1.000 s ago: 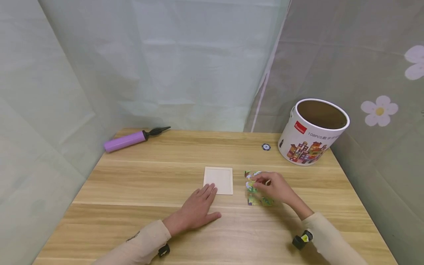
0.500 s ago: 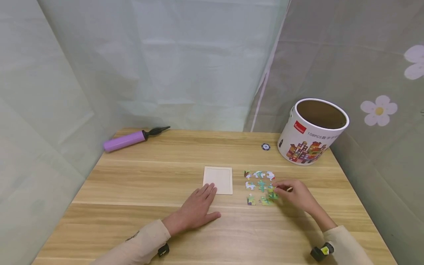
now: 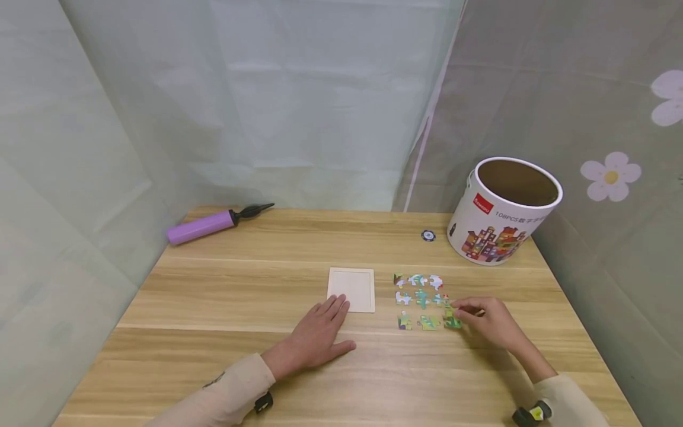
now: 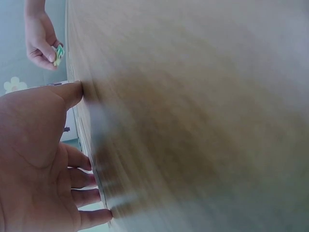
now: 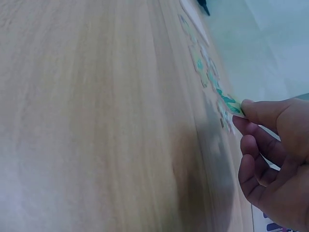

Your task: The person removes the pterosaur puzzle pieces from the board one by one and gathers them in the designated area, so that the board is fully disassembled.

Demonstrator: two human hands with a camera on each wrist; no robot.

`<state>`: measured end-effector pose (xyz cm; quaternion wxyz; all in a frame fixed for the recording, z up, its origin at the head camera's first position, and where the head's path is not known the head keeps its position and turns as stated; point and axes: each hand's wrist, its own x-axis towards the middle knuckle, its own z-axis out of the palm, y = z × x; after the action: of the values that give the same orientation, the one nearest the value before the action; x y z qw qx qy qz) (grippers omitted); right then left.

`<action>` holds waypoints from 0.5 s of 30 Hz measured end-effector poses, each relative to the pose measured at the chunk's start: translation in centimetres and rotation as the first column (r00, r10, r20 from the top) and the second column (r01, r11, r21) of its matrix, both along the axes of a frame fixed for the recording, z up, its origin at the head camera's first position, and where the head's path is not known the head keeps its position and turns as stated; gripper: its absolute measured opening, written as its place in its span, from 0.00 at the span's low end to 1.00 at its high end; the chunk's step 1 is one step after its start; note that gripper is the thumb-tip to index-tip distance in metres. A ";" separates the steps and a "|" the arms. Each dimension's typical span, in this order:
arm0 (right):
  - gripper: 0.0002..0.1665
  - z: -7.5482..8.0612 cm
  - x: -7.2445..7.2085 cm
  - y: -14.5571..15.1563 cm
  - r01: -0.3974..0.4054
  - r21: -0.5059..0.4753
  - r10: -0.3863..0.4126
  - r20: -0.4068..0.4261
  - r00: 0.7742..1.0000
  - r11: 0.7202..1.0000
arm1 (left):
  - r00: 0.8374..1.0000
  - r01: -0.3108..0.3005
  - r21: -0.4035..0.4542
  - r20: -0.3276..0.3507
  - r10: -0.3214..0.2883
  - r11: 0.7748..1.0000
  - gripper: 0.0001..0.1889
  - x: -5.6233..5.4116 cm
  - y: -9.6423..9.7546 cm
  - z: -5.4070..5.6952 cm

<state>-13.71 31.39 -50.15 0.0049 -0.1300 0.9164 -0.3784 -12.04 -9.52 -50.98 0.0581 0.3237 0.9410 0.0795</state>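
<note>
My left hand (image 3: 318,335) rests with its fingers straight on the lower left corner of a pale square puzzle frame (image 3: 352,289). In the left wrist view, its fingertips touch the frame's edge. My right hand (image 3: 491,320) pinches a green puzzle piece (image 3: 452,319) between thumb and index finger, at the lower right of the laid-out pieces. In the right wrist view this piece (image 5: 231,103) is tilted, and the other fingers are curled below. Several more puzzle pieces (image 3: 421,298) with blue, white and green print lie spaced in rows right of the frame.
A white bucket (image 3: 496,231) with printed blocks stands at the back right. Beside it lies a dark round chip (image 3: 428,236). A purple hand pump (image 3: 203,228) with a black nozzle lies at the back left. Cloth curtains (image 3: 320,107) hang behind the wooden table (image 3: 240,296).
My right hand has moved right across the pieces, carrying the green puzzle piece to the lower right, and the rows it covered now show. My left hand has stayed on the frame.
</note>
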 end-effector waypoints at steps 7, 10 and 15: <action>0.06 -0.6 0.2 -0.3 -0.011 0.005 0.011 0.007 1.000 1.000 | 1.000 0.000 -0.008 -0.016 0.000 1.000 0.44 0.0 0.0 0.0; 0.06 -0.7 0.1 -0.5 -0.011 0.033 0.011 0.009 1.000 0.999 | 1.000 0.000 -0.010 -0.011 0.000 1.000 0.44 0.0 0.0 0.1; 0.06 -1.0 -0.1 -0.7 0.004 0.089 -0.005 0.007 1.000 0.996 | 1.000 -0.002 -0.016 -0.007 0.002 1.000 0.44 0.0 0.1 0.2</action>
<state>-13.81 30.72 -51.12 0.0129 -0.1263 0.9327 -0.3377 -12.01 -9.46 -50.81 0.0571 0.3228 0.9421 0.0711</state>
